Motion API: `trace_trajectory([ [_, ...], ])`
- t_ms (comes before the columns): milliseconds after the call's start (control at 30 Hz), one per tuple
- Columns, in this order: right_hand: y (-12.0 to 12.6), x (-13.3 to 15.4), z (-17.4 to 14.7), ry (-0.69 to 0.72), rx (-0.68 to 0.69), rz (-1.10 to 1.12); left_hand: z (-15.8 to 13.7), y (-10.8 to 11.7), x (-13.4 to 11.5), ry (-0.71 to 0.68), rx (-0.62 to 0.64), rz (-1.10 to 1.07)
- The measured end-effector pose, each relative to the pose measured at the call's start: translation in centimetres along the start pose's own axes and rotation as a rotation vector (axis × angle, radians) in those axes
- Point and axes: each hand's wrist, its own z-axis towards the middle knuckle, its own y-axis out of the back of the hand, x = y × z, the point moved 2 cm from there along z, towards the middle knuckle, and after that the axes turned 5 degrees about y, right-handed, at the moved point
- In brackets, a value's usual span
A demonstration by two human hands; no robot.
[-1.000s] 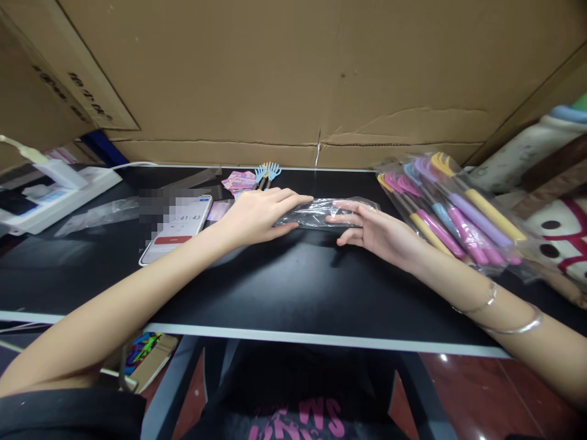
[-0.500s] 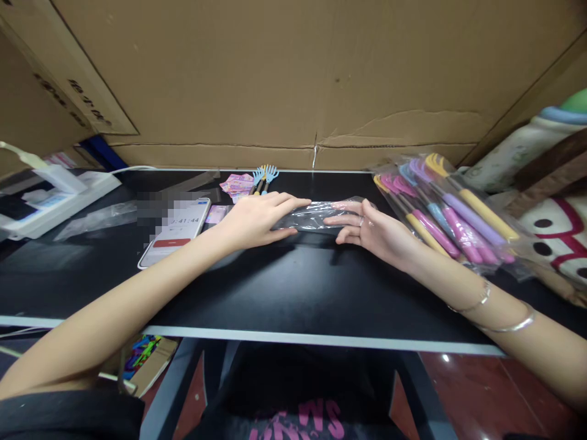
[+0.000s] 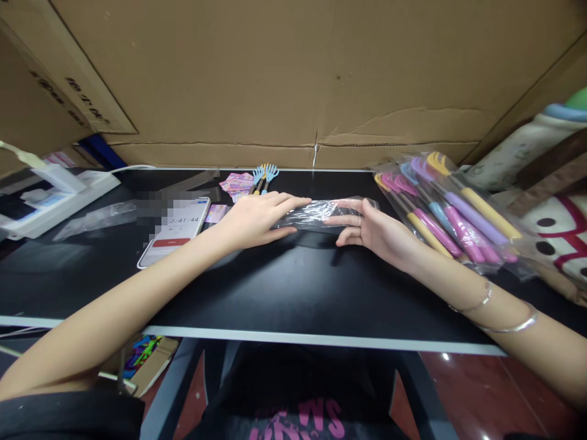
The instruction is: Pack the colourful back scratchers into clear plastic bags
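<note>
A clear plastic bag (image 3: 305, 214) stretches between my two hands just above the black desk. My left hand (image 3: 259, 220) is over the bag's left end, fingers long and thumb below, gripping it; the part under the palm is hidden. At the right end, my right hand (image 3: 373, 229) has its fingers apart. Two of them show through the film, while the lower ones curl below its edge. Behind my left hand, several small back scratchers (image 3: 265, 176) with blue and yellow claw heads lie beside pink printed cards (image 3: 237, 183).
Bagged back scratchers (image 3: 458, 211) in several colours lie at the right, near a plush toy (image 3: 554, 232) and a pale bottle (image 3: 504, 150). At the left are a phone (image 3: 177, 232), loose plastic film (image 3: 101, 217) and a power strip (image 3: 68, 201). Cardboard (image 3: 293, 73) walls the back.
The plastic bag between my hands has shifted slightly, with more glare on its film. Both hands keep nearly the same place and pose.
</note>
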Motion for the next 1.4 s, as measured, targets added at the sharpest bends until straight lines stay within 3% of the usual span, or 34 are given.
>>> trace_trajectory([
  [600,-0.22,-0.11,-0.32,0.004,0.051,-0.084,-0.04,0.01,0.05,-0.015,-0.009,0.043],
  [1400,0.08,-0.13,-0.05,0.014,-0.012,-0.076,-0.04,-0.27,0.07,-0.073,-0.017,-0.035],
])
